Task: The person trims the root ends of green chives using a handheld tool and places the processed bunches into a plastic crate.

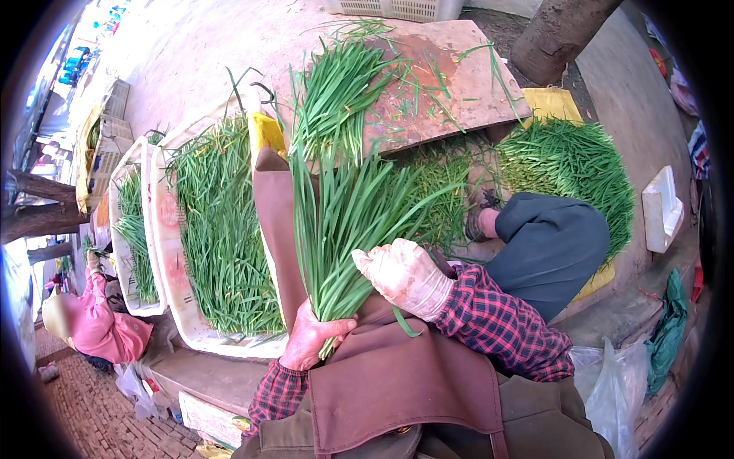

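Observation:
A bunch of green garlic chives (340, 237) fans out away from me, its pale stem ends low in my fist. My bare left hand (312, 336) is wrapped round those stems above my lap. My right hand (405, 279), in a thin whitish glove, is closed beside the bunch at its right; whatever its curled fingers hold is hidden. One loose blade (405, 323) hangs just below that hand. Beyond the held bunch, a pile of chives (340, 92) lies on the left part of a brown board (466, 99). A brown apron (405, 390) covers my lap.
On the left stand a white crate (172, 283) full of chives and a narrower crate (157, 229). A chive heap (569, 168) spreads on yellow sacking at right, near a white foam box (661, 210). A tree trunk (562, 38) rises behind. Another person in pink (111, 329) sits far left.

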The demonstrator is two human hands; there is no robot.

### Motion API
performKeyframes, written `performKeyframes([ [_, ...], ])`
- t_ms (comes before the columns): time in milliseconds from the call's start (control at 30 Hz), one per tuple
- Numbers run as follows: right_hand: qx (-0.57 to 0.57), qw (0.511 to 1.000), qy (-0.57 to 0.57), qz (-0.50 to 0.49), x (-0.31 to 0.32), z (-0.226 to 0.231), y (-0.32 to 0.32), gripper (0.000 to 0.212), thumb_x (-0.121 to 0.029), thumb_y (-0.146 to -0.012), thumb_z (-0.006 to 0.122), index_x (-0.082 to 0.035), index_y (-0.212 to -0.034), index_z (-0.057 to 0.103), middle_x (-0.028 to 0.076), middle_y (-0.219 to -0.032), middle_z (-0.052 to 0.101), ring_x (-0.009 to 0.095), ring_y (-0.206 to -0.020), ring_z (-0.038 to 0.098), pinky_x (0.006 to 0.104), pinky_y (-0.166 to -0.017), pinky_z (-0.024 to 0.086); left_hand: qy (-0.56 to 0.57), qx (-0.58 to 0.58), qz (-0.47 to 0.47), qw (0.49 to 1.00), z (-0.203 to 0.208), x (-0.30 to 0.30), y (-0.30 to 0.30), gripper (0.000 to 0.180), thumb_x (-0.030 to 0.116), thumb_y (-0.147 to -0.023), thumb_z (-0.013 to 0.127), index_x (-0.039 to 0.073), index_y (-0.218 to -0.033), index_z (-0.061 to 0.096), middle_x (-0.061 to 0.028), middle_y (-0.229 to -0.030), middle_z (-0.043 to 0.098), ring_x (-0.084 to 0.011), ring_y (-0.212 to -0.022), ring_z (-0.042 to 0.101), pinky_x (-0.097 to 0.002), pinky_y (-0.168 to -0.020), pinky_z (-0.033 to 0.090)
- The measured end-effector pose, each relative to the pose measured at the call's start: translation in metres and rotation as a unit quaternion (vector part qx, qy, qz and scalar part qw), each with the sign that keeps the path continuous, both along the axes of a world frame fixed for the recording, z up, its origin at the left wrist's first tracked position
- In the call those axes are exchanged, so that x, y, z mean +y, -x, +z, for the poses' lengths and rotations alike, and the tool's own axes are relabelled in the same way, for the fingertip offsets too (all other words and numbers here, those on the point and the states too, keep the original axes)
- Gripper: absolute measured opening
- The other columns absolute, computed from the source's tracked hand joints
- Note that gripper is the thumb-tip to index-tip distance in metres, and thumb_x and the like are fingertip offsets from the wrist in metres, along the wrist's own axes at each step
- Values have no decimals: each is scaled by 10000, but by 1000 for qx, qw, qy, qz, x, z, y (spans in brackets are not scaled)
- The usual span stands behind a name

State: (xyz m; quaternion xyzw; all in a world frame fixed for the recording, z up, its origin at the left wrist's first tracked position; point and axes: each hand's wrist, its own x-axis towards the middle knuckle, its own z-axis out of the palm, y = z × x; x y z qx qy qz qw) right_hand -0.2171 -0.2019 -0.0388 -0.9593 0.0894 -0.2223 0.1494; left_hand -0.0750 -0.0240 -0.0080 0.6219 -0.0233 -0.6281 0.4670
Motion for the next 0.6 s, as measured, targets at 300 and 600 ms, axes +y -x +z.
performKeyframes([
  [300, -59, 992, -103, -45, -15, -7, -3, 139, -78, -879, 677, -38, -1011, 694, 73, -838, 678, 251, -723, 655, 370, -626, 524, -6, -7, -19, 1000, 0, 1, -1, 386, -67, -760, 759, 6, -1097, 583, -113, -878, 697, -101, -586, 603, -218, -482, 470],
  [600, -69, 913, -392, -88, -47, 8, -34, 289, -106, -942, 637, -15, -1214, 665, 69, -761, 679, 129, -584, 646, 270, -548, 524, 17, -58, -36, 998, -6, 5, 2, 381, -51, -773, 741, -4, -1119, 589, -113, -893, 706, -100, -616, 615, -222, -509, 481],
])
